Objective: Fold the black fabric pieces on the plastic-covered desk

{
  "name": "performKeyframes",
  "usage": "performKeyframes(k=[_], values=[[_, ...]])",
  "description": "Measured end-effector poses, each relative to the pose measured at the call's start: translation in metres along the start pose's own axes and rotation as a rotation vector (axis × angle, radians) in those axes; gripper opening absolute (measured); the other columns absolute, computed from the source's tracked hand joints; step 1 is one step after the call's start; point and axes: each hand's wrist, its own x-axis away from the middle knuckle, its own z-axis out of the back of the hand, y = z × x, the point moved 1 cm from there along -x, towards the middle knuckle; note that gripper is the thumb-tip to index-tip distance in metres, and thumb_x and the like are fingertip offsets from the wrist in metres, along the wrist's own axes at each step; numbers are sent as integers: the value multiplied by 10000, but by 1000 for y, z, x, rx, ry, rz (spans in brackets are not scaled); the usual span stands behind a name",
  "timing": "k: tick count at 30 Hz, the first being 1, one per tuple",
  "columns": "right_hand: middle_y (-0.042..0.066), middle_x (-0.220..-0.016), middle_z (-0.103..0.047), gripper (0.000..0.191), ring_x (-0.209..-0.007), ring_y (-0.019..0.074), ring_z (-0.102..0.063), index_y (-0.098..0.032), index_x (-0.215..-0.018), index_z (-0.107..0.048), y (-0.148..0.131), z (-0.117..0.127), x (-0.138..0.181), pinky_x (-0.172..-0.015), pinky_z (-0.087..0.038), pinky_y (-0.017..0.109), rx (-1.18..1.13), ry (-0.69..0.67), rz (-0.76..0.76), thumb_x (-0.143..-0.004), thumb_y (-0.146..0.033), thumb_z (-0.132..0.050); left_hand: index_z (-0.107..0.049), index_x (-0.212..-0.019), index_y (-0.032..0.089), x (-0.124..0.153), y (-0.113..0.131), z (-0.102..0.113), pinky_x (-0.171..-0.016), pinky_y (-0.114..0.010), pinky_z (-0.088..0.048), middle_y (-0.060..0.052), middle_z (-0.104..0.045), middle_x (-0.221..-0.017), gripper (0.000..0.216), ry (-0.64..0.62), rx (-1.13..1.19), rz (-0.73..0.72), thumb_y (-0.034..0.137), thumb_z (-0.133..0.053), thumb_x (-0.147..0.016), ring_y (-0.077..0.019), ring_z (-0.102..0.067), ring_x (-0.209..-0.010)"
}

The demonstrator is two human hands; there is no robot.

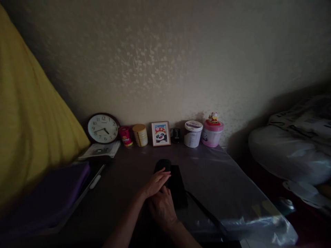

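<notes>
A dark black object (165, 164) lies on the table (207, 172) beside a flat black pouch or case (179, 186); the room is dim and I cannot name either for sure. My left hand (156, 182) lies across it with fingers stretched out flat, resting on the object and on my right hand. My right hand (161, 206) sits just below, its fingers curled under the left hand around the object's near end. A black strap (204, 212) trails from the case toward the near right.
Along the wall stand a round clock (102, 128), a red can (126, 136), a yellow tin (140, 135), a framed panda picture (160, 133), a white tub (193, 133) and a pink tub (212, 132). Yellow fabric (28, 113) fills the left; plastic-wrapped bundles (289, 151) sit right.
</notes>
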Motion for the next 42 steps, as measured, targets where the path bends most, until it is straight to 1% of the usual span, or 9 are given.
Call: performKeyframes(k=[6,10,14,19,26,30,35,38,42], values=[[-36,-808,-638,113,-852,156,-464,-215,-745,-579,-2,2,0,-735,-303,295,-61,-13,-13,-826,-170,-515,-615,-1070,245,-34,-28,1,-1105,-367,-184,3,-421,-1369,347,103,-55,-14,391,-415,-827,-170,-248,-1325],[-34,-800,-633,119,-872,155,-462,-208,-723,-574,-1,1,0,-746,-303,300,-51,-25,1,-824,-178,-520,-524,-1184,246,-37,-38,3,-1103,-395,-190,-8,-349,-1416,396,224,-39,49,383,-399,-834,-173,-268,-1318],[-20,-810,-644,85,-861,170,-469,-229,-795,-611,-2,2,0,-733,-318,316,-49,-35,-5,-812,-194,-536,-497,-1206,201,-7,-26,4,-1109,-378,-182,-52,-342,-1418,438,297,15,104,421,-380,-846,-176,-285,-1311],[54,-862,-659,166,-864,218,-477,-209,-915,-638,1,-3,4,-738,-362,358,-82,-8,18,-806,-254,-522,-534,-1158,236,51,2,-9,-1050,-324,-326,-26,-493,-1309,433,252,139,145,480,-311,-878,-139,-430,-1219],[37,-876,-665,203,-910,170,-534,-195,-886,-641,7,19,21,-876,-400,335,-497,-15,196,-827,-236,-452,-362,-1303,219,92,3,-37,-1089,-344,-267,-37,-323,-1429,522,304,244,209,511,-256,-884,-142,-288,-1307],[37,-943,-662,224,-891,139,-587,-205,-924,-632,35,43,23,-815,-450,271,-638,45,-62,-862,-248,-421,-276,-1348,222,98,3,-50,-1097,-374,-240,-45,-250,-1461,518,326,108,198,468,-241,-894,-156,-210,-1337],[94,-976,-657,279,-917,196,-613,-169,-1014,-603,99,47,16,-823,-466,334,-406,224,-500,-798,-219,-432,-56,-1401,262,107,8,-64,-1091,-424,-237,-48,-107,-1497,608,366,-198,61,337,-356,-878,-197,-92,-1363],[108,-998,-657,309,-932,212,-618,-156,-1035,-596,120,40,10,-828,-468,347,-317,188,-573,-757,-200,-467,25,-1400,273,109,8,-70,-1079,-424,-262,-50,-64,-1502,643,380,-277,60,257,-339,-870,-203,-86,-1364],[107,-962,-671,286,-900,205,-627,-140,-1019,-605,120,39,-1,-802,-469,318,-312,137,-594,-773,-217,-479,59,-1398,264,108,6,-73,-1071,-398,-280,-50,-53,-1501,693,393,-299,107,176,-335,-834,-198,-102,-1362]])
